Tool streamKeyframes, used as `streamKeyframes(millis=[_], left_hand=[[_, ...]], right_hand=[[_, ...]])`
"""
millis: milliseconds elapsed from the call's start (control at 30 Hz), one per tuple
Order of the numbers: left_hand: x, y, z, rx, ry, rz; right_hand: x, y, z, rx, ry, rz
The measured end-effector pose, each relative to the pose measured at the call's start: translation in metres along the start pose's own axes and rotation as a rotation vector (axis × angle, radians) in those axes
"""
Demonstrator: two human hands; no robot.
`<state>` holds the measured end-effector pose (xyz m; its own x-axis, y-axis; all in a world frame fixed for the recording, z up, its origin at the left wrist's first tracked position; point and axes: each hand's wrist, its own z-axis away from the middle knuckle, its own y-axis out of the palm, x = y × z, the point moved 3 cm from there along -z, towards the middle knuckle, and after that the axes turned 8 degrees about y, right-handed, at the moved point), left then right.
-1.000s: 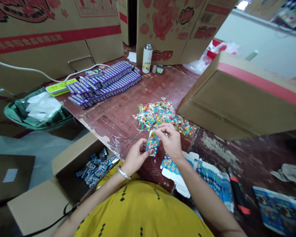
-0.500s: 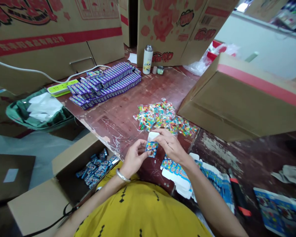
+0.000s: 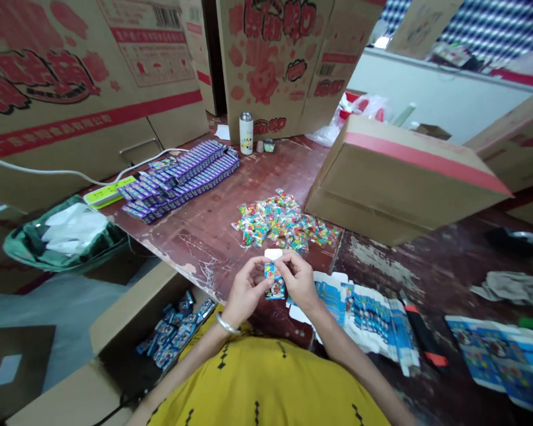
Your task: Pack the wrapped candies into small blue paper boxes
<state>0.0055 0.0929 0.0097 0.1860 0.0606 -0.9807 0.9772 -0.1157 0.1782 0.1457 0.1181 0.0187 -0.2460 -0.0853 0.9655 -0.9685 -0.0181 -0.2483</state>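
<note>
A small blue candy box [image 3: 275,290] with a raised white top flap stands upright between my hands, over the table's front edge. My left hand [image 3: 244,291] grips it from the left side, fingers closed. On its upper right, the closed fingers of my right hand [image 3: 300,285] press at the box just below the flap. Beyond them lies a heap of clear packets of coloured candies [image 3: 279,220]. Flattened blue candy boxes [image 3: 371,313] spread beside my right forearm. Several small blue boxes [image 3: 173,331] lie in an open carton [image 3: 133,296] at lower left.
Purple boxes [image 3: 182,177] stand in stacked rows at the back left, near a green power strip [image 3: 109,192]. A flask [image 3: 246,134] stands behind. A large carton [image 3: 382,183] takes up the right. A black-and-red cutter [image 3: 424,337] lies near the flattened boxes.
My right hand has moved down from the raised flap to the box's upper edge. My left hand still holds the box. The camera view has tilted and shifted a little.
</note>
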Motion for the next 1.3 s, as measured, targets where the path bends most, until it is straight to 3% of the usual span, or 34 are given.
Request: streamKeyframes(millis=[167,400,700,933,1133,1300], left_hand=[[-0.004,0.004,0.004,-0.065,0.051,0.049],[-0.017,0.006,0.019,-0.027,0.082,-0.073],[-0.033,0.012,0.038,0.230,0.086,-0.156],[-0.040,0.015,0.051,0.301,0.099,-0.122],[-0.042,0.004,0.050,0.180,0.103,-0.069],[-0.048,-0.008,0.047,0.193,0.053,-0.163]], right_hand=[[0.010,-0.002,0.004,-0.039,0.025,-0.230],[0.019,-0.007,0.009,0.103,0.091,-0.245],[0.021,-0.023,0.025,0.046,0.149,-0.237],[0.039,-0.030,0.053,-0.043,-0.003,0.026],[0.054,-0.023,0.086,0.172,-0.194,0.280],[0.051,-0.003,0.089,0.148,-0.291,0.399]])
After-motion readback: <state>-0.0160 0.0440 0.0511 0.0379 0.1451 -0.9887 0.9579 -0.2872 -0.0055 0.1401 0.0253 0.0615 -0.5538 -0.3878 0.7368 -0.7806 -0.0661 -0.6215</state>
